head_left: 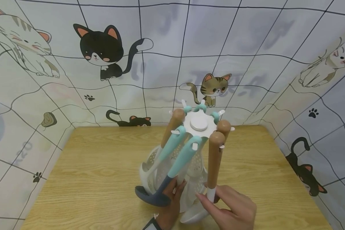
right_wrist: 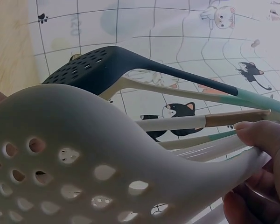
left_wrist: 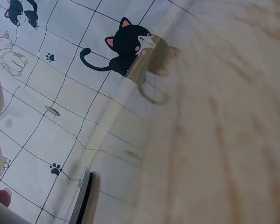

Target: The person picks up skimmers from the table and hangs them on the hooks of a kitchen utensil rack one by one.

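Observation:
A rotating utensil rack (head_left: 199,123) with a white round top stands on the table, utensils hanging from its hooks. My right hand (head_left: 233,207) pinches the white neck of a wooden-handled skimmer (head_left: 194,214); its pale head with holes (right_wrist: 84,154) fills the lower right wrist view, where the right hand (right_wrist: 266,172) is at the edge. Low at the rack, my left hand (head_left: 172,198) grips its pale upright, partly hidden by the utensils. Just left hangs a dark blue skimmer (head_left: 152,196) with a teal handle. Only fingertips (left_wrist: 3,197) show in the left wrist view.
More utensils with teal or wooden handles (head_left: 172,126) hang around the rack, some with pale heads (head_left: 149,169). The wood-patterned table (head_left: 97,169) extends on both sides. A cat-print sheet (head_left: 166,38) stands behind and at the sides.

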Demonstrator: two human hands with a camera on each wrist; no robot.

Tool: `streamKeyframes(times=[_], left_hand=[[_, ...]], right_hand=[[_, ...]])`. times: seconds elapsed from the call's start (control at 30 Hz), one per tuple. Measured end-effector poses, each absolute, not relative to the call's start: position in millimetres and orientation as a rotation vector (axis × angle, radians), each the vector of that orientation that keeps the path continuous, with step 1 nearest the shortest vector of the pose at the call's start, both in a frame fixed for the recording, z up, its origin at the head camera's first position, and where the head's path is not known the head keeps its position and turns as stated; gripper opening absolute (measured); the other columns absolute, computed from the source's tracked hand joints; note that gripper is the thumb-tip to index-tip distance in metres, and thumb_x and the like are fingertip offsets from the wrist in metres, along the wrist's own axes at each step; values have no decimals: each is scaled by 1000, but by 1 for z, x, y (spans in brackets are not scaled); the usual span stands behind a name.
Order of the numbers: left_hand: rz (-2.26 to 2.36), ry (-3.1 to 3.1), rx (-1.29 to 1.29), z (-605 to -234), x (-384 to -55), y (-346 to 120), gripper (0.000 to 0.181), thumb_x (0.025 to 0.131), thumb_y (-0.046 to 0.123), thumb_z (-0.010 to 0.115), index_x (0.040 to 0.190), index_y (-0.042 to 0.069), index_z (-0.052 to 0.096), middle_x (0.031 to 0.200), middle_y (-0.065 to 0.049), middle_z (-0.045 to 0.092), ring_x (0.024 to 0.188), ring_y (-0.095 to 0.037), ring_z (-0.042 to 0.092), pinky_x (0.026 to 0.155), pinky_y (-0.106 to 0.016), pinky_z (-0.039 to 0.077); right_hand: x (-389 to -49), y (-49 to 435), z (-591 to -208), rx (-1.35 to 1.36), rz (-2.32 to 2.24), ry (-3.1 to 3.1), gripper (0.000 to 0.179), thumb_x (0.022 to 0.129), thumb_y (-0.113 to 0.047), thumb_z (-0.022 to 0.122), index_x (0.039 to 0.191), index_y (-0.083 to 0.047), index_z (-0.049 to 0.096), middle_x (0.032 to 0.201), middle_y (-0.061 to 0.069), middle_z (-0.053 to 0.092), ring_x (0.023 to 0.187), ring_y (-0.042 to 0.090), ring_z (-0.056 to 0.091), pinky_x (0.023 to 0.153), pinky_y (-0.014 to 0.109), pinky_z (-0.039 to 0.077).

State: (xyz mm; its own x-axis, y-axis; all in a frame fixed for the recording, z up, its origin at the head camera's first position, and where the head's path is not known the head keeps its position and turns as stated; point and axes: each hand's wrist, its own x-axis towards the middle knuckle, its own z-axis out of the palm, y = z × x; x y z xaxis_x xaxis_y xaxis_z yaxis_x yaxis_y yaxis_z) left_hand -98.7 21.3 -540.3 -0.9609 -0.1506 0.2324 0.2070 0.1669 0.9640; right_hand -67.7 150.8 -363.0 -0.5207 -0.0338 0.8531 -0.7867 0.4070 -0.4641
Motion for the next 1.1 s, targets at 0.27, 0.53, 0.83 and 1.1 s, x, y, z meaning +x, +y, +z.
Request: streamKeyframes(times=[0.27,0.53,0.83,1.1], left_hand=[[-1929,-2240,54,-541,-100,22,30,95,36,57,119,19,62,115,8,63,105,-5,55,91,-23,43],[-1908,-2266,47,-541,-100,21,30,94,38,57,116,18,62,113,8,64,102,-3,55,90,-22,43],[-2003,-2245,102,-529,-98,19,29,93,33,61,116,15,63,113,5,65,102,-4,56,89,-22,44],[-1939,-2371,-24,-539,-101,11,31,94,46,53,118,26,59,115,13,61,108,-5,54,95,-24,40]], right_hand=[[-72,147,-370,683,1123,-1858,17,74,-14,82,73,-3,69,62,-1,59,54,0,46,52,11,38],[-76,145,-377,661,1032,-1877,21,79,-20,78,79,0,71,69,4,66,53,1,47,52,10,39],[-74,141,-378,599,980,-1930,21,80,-23,78,81,-3,71,68,1,65,54,0,49,54,10,40],[-76,142,-382,583,984,-1926,21,79,-23,79,82,-4,72,69,1,65,56,0,51,55,11,41]])
